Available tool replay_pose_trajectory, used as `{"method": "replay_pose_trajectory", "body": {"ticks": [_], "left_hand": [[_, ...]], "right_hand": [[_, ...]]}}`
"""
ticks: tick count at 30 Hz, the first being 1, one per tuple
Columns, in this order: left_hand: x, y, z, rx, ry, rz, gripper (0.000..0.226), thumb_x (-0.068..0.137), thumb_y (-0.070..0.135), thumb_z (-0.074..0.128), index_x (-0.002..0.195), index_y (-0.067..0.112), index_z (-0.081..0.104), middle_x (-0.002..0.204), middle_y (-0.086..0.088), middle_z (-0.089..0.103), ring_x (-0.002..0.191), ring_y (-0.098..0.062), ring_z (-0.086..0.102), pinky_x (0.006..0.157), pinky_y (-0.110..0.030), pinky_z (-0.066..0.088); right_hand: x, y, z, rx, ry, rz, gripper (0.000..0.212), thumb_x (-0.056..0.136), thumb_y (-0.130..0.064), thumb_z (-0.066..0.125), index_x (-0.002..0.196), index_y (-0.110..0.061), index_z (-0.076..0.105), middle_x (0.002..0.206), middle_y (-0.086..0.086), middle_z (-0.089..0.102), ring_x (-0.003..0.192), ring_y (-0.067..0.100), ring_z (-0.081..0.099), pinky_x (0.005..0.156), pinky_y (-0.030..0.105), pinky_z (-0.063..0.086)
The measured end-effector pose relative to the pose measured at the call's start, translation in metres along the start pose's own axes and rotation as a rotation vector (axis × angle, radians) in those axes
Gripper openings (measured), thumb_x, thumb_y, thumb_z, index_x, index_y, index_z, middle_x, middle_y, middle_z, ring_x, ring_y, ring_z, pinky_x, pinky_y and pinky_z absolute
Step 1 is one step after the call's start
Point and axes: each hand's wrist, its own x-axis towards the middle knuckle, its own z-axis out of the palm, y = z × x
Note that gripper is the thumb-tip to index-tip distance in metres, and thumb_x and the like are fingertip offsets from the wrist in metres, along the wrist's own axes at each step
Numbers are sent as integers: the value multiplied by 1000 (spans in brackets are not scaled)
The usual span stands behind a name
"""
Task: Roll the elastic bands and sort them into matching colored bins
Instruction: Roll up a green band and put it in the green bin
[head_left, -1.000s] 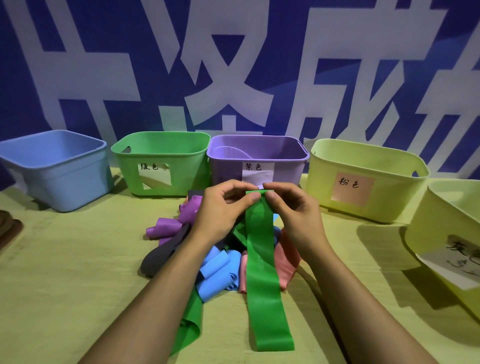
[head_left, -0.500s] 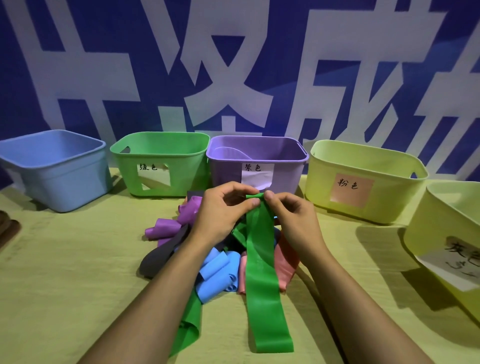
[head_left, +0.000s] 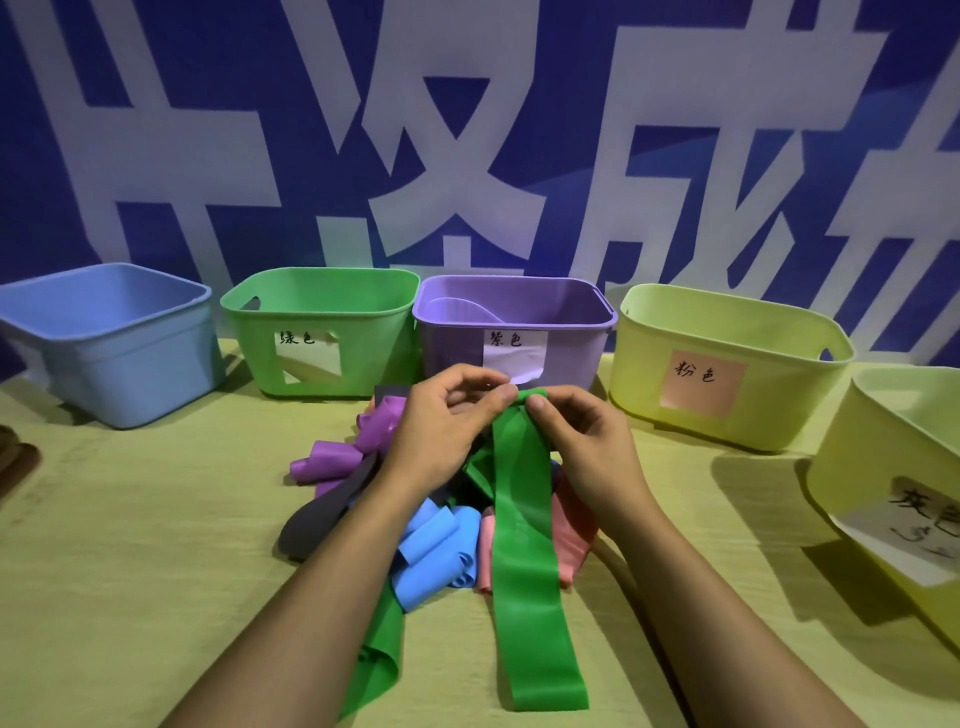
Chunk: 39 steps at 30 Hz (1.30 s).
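A long green elastic band (head_left: 530, 582) hangs from my fingers down onto the table, its top end curled into a small roll. My left hand (head_left: 441, 426) and my right hand (head_left: 587, 441) both pinch that top end, thumbs and fingertips close together. Under my hands lies a pile of bands: purple (head_left: 337, 457), dark grey (head_left: 322, 514), blue (head_left: 436, 551), pink (head_left: 571, 535) and a second green one (head_left: 379, 654). Behind the pile stand the green bin (head_left: 322, 332) and the purple bin (head_left: 514, 322).
A blue bin (head_left: 109, 343) stands at the back left. A yellow bin with a pink label (head_left: 727, 364) stands at the back right, another yellow bin with a white label (head_left: 904, 493) at the far right. A blue and white banner closes the back.
The top end of the green band has been curled tighter between my fingertips, which have drawn closer together. The band's lower end lies where it was.
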Motion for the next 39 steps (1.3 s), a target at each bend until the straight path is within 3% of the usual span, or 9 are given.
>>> {"method": "replay_pose_trajectory", "body": {"ticks": [3,8,11,15,19,28,32,36,39], "left_hand": [[0,-2,-1,17,0,-48,3,90,19,76,92,18,78,85,-3,79,81,-13,73,78,-33,62],[-1,0,-2,36,-9,-27,6,90,13,76,90,19,78,83,0,78,79,-9,70,76,-32,60],[-1,0,-3,30,-7,-24,6,88,11,78,93,14,78,89,-5,79,82,-11,71,79,-36,60],[-3,2,-1,23,-39,-17,12,86,6,79,97,9,78,91,-4,80,81,-7,72,71,-19,55],[-3,0,-3,19,-64,-19,16,85,6,81,100,10,77,93,-10,79,87,-19,75,81,-30,60],[-3,0,-4,55,-72,-30,18,85,12,82,102,15,77,98,-4,79,90,-14,74,81,-28,59],[-2,-4,-3,55,-29,-94,8,90,30,77,91,23,80,92,-17,77,80,-20,66,76,-44,55],[-2,-4,-3,50,-15,-125,10,90,27,77,87,18,81,84,-15,77,74,-18,64,71,-36,51],[-2,-2,-3,28,-21,-121,5,90,20,77,92,16,79,84,-8,79,75,-13,69,70,-29,54]], "right_hand": [[0,1,-1,-9,-6,-14,10,96,-11,69,102,-14,76,98,5,79,95,17,74,86,31,59],[-1,-3,0,20,-1,17,11,95,-9,70,102,-14,76,96,0,80,92,9,73,81,22,56],[-1,-5,-1,-6,31,86,17,93,-28,72,100,-15,78,93,1,79,88,11,72,75,27,55],[-2,-6,0,-65,78,114,33,89,-47,70,85,-15,79,77,2,76,68,10,66,62,28,52],[-3,-8,0,-49,67,86,22,93,-35,71,82,-16,79,77,3,77,69,9,70,60,21,52],[-1,-7,-2,-24,34,53,5,93,-14,73,95,-11,77,83,-4,78,75,1,69,65,14,50],[-2,-6,-2,-39,18,19,7,92,-9,73,98,-10,76,84,-7,78,78,-1,70,67,13,51],[-1,-6,-3,-63,4,15,10,92,-10,74,101,-12,77,93,-3,79,88,6,73,77,18,56],[-2,-7,-2,-45,19,51,10,95,-17,72,100,-11,78,90,-1,79,82,6,71,71,17,53]]}}
